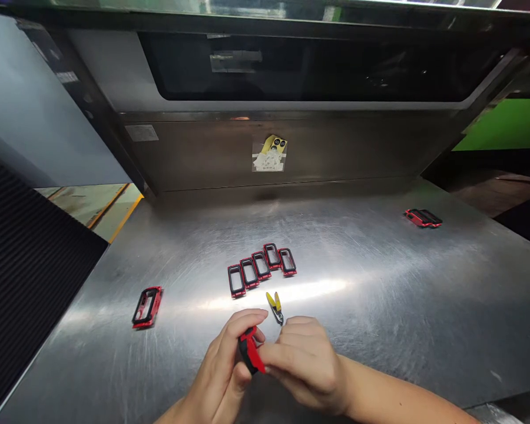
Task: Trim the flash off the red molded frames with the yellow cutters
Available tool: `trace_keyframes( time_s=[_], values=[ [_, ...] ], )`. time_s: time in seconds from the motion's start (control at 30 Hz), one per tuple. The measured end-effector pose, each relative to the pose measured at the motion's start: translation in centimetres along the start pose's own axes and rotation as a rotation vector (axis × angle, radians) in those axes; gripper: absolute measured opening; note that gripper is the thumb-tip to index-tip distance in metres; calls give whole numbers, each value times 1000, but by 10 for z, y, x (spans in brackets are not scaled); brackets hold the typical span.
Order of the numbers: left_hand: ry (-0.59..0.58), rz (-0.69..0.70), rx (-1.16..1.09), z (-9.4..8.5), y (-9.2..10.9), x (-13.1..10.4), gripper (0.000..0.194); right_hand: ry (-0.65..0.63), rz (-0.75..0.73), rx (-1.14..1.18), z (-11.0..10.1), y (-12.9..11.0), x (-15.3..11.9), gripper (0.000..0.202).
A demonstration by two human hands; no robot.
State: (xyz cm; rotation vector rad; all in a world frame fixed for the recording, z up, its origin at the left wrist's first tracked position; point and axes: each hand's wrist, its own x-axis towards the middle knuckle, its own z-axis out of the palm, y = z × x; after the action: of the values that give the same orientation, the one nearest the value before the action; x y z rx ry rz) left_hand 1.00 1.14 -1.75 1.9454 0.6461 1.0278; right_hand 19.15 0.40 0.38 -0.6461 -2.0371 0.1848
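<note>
My left hand (223, 365) holds a red and black part (251, 351) between its fingers and thumb, low in the middle of the view. The part is tilted on edge. My right hand (302, 359) is closed, with its fingertips against the part's right side; whether they pinch it or something small is hidden. Just beyond my hands, small cutters with yellow handles (275, 303) lie on the metal table (357, 341). Behind them lies a slanting row of several red and black rectangular frames (249, 272).
A single red and black frame (147, 307) lies on the left of the table. More red and black parts (423, 218) are at the far right. A metal back panel (344, 147) carries a clear bag with yellow stickers (270, 154). A black ribbed surface (30, 282) borders the left.
</note>
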Motion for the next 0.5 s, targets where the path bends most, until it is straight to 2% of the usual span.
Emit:
trace_keyframes(
  time_s=[0.23,0.33,0.4,0.5],
  values=[
    [-26,-6,-68,-2,3,3,47,-1,-68,-76,1,-2,1,37],
    [-18,-9,-87,-2,4,6,37,-40,-111,-138,4,-1,0,45],
    [3,-57,-99,-1,5,8,28,-58,-133,-163,5,-1,0,44],
    [39,-156,-129,1,9,9,30,-70,-150,-175,5,-1,1,39]
  ],
)
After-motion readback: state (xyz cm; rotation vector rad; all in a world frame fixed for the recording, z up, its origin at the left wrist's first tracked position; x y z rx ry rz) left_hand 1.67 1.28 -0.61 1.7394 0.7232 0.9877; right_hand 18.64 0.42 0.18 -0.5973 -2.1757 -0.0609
